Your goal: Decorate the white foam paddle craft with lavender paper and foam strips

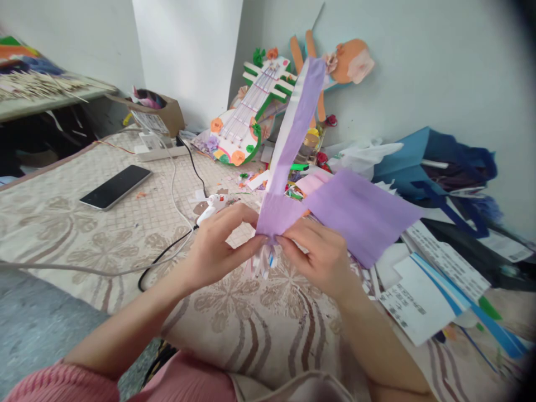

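The left hand (pixel 226 243) and right hand (pixel 316 251) pinch the lower edge of one purple strip (pixel 295 131) between their fingers, probably to gather it evenly, its length standing up over the worktop (pixel 226 304). One purple sheet (pixel 362 215) lies right, likely kept within reach; one phone (pixel 115 187) lies left.

Pale purple crepe paper strip (pixel 298 125) at twelve o'clock; a flat sheet (pixel 364 215) at two o'clock is the same purple. The tablecloth (pixel 226 304) is cream with brown flowers and wavy stripes. At ten o'clock, the phone (pixel 116 187) has a black screen.
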A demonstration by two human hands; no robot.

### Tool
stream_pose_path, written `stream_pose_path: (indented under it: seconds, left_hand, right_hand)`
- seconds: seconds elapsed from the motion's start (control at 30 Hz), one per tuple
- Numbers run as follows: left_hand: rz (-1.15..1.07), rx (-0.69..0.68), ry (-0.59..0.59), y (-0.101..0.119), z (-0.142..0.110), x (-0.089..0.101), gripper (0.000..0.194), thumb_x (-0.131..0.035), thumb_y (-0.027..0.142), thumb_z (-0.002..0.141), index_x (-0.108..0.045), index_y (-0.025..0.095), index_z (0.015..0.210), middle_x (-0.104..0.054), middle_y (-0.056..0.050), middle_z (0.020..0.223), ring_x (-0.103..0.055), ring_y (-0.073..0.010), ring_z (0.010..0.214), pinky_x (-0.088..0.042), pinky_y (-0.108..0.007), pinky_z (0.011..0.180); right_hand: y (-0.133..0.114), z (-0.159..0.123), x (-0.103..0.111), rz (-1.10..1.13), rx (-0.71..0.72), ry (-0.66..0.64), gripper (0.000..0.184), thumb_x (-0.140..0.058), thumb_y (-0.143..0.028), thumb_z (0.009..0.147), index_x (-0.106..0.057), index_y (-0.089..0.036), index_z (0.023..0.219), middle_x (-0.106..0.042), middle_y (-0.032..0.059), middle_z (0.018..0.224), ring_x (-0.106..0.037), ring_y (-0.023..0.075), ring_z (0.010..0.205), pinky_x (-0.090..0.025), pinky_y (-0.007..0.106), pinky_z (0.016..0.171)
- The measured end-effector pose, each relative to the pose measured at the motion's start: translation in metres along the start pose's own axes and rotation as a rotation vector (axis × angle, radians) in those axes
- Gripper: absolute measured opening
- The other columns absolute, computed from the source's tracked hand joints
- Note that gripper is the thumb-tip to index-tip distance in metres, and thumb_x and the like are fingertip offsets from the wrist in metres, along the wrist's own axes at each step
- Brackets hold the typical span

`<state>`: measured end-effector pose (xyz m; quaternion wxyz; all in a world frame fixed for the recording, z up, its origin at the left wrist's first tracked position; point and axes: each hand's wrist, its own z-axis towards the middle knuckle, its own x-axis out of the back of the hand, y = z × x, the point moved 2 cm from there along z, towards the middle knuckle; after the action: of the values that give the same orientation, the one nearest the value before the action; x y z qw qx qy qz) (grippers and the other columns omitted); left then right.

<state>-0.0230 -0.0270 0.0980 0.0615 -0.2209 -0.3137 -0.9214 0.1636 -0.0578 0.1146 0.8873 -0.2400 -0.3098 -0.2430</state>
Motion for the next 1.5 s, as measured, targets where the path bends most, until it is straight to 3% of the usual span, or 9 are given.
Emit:
stream_pose_path:
  seconds: [0.1, 0.2, 0.37, 0.6, 0.8, 1.03, 1.3, 1.4, 1.5]
  left_hand:
    - [-0.078, 0.090, 0.048, -0.005, -0.004, -0.003, 0.018, -0.070, 0.024, 0.085, -0.060, 0.023, 0.100, -0.067, -0.002, 0.088, -0.064, -0.0176, 0.080, -0.055, -0.034, 0.073]
    - [-0.192, 0.160, 0.067, -0.009, -0.006, -0.006, 0.026, -0.072, 0.024, 0.084, -0.058, 0.022, 0.106, -0.066, -0.004, 0.093, -0.065, -0.0180, 0.084, -0.055, -0.035, 0.076]
    - [-0.327, 0.222, 0.064, -0.010, -0.004, -0.008, 0.045, -0.072, 0.022, 0.085, -0.049, 0.024, 0.124, -0.065, -0.001, 0.088, -0.066, -0.0161, 0.082, -0.055, -0.034, 0.080]
    - [-0.416, 0.260, 0.066, -0.005, 0.002, -0.009, 0.056, -0.073, 0.021, 0.084, -0.045, 0.025, 0.132, -0.062, 0.003, 0.081, -0.065, -0.0143, 0.077, -0.055, -0.032, 0.078]
    - [-0.400, 0.239, 0.031, -0.007, 0.003, -0.002, 0.044, -0.066, 0.022, 0.090, -0.049, 0.022, 0.131, -0.064, 0.000, 0.084, -0.064, -0.0135, 0.079, -0.055, -0.030, 0.077]
    - [-0.258, 0.332, 0.100, -0.025, -0.019, 0.015, 0.020, -0.066, 0.026, 0.090, -0.065, 0.021, 0.109, -0.068, -0.004, 0.090, -0.067, -0.0160, 0.083, -0.056, -0.032, 0.078]
    - [-0.225, 0.364, 0.083, -0.030, -0.026, 0.015, 0.013, -0.065, 0.029, 0.090, -0.066, 0.021, 0.099, -0.071, -0.005, 0.092, -0.068, -0.0178, 0.087, -0.058, -0.034, 0.082]
    - [-0.197, 0.437, 0.140, -0.034, -0.025, 0.021, 0.013, -0.065, 0.030, 0.090, -0.066, 0.021, 0.099, -0.071, -0.005, 0.097, -0.068, -0.0176, 0.090, -0.057, -0.034, 0.087]
    - [-0.163, 0.499, 0.278, -0.042, -0.029, 0.031, 0.016, -0.067, 0.031, 0.089, -0.066, 0.020, 0.100, -0.072, -0.005, 0.098, -0.068, -0.0176, 0.094, -0.056, -0.033, 0.090]
  right_hand:
    - [0.001, -0.001, -0.003, 0.038, -0.060, 0.041, 0.010, -0.059, -0.014, 0.092, -0.064, -0.021, 0.098, -0.074, 0.0013, 0.088, -0.072, 0.0141, 0.080, -0.059, 0.026, 0.074]
    - [0.004, -0.004, -0.004, 0.069, -0.096, 0.109, 0.027, -0.062, -0.015, 0.091, -0.058, -0.023, 0.117, -0.074, 0.0028, 0.101, -0.072, 0.0152, 0.088, -0.060, 0.027, 0.078]
    - [0.005, -0.004, -0.004, 0.057, 0.038, -0.043, 0.032, -0.049, -0.011, 0.096, -0.060, -0.026, 0.122, -0.073, 0.0035, 0.106, -0.071, 0.0155, 0.097, -0.059, 0.029, 0.083]
    - [0.007, -0.002, -0.004, 0.071, 0.014, 0.012, 0.033, -0.062, -0.022, 0.093, -0.060, -0.026, 0.126, -0.075, 0.0027, 0.105, -0.073, 0.0164, 0.094, -0.061, 0.029, 0.082]
    - [0.005, 0.000, -0.004, 0.097, -0.025, 0.014, 0.018, -0.063, -0.020, 0.093, -0.069, -0.019, 0.110, -0.076, 0.0051, 0.098, -0.073, 0.0151, 0.089, -0.061, 0.028, 0.082]
    - [0.009, -0.004, -0.003, 0.189, -0.072, -0.047, 0.025, -0.057, -0.017, 0.096, -0.068, -0.020, 0.118, -0.076, 0.0059, 0.107, -0.072, 0.0155, 0.098, -0.060, 0.030, 0.087]
    - [0.010, -0.003, -0.001, 0.226, -0.078, -0.055, 0.025, -0.055, -0.015, 0.096, -0.068, -0.018, 0.117, -0.075, 0.0059, 0.106, -0.071, 0.0144, 0.098, -0.059, 0.028, 0.086]
    - [0.011, -0.004, -0.001, 0.241, -0.087, -0.058, 0.024, -0.056, -0.014, 0.096, -0.068, -0.017, 0.116, -0.075, 0.0070, 0.105, -0.070, 0.0140, 0.098, -0.058, 0.026, 0.087]
    - [0.012, -0.005, -0.001, 0.242, -0.079, -0.050, 0.024, -0.058, -0.015, 0.095, -0.068, -0.015, 0.116, -0.075, 0.0082, 0.104, -0.070, 0.0143, 0.098, -0.057, 0.025, 0.087]
